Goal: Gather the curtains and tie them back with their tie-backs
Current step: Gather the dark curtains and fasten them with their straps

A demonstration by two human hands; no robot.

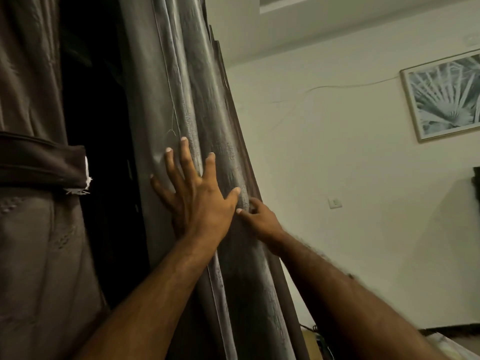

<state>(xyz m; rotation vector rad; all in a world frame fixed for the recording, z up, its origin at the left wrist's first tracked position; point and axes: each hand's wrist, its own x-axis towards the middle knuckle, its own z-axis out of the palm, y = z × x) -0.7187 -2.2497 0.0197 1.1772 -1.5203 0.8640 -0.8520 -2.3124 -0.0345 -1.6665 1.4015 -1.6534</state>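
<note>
Where left hand (200, 201) presses, curtain (181, 87) pleated (shiny)

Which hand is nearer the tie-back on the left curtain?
Left. The left hand lies spread on the right curtain, across the gap from the tie-back; the right hand grips that curtain's far edge.

Dim, warm-tinted indoor light, deep shadow at left, tilted wide-angle view.

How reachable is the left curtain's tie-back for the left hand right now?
Probably yes: the left hand lies open on the right curtain, holding nothing, and only a dark gap separates it from the tie-back.
</note>
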